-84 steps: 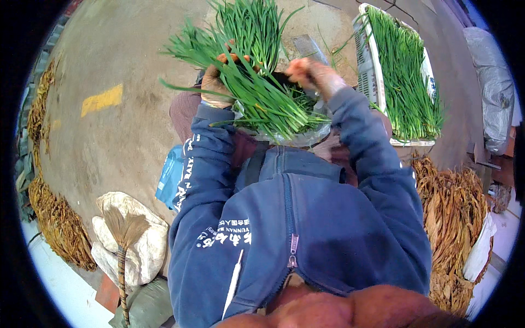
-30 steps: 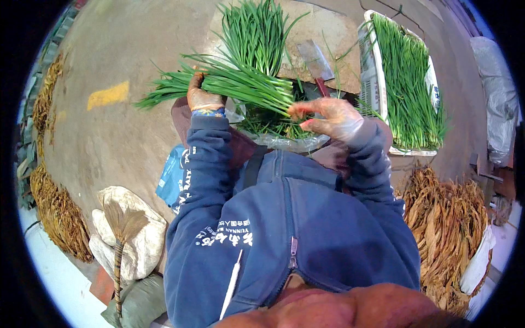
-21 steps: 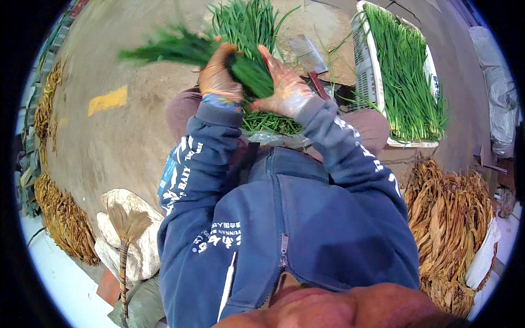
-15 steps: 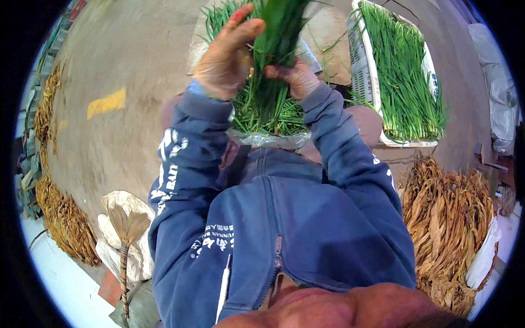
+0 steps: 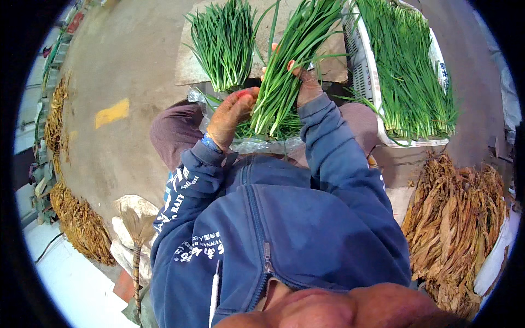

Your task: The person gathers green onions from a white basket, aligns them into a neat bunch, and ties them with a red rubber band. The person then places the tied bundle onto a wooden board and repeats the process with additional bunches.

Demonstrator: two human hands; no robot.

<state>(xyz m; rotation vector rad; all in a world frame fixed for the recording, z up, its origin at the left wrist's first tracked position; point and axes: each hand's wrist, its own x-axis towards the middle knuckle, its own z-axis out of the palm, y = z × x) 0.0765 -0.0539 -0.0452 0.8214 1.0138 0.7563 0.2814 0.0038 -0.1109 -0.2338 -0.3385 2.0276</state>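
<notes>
Chive bundle (image 5: 284, 71) in both hands, white crate (image 5: 365, 65) right

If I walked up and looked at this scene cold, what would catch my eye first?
Probably the bright bunch of green chives held upright in the middle, gripped by the left hand and the right hand above the person's lap. Next, the white crate at the upper right, full of the same greens, and another loose chive bundle lying at the upper middle. Heaps of dry brown leaves lie at the right.

Concrete floor (image 5: 126, 65): white crate (image 5: 365, 65), dried leaf piles (image 5: 459, 218).
</notes>
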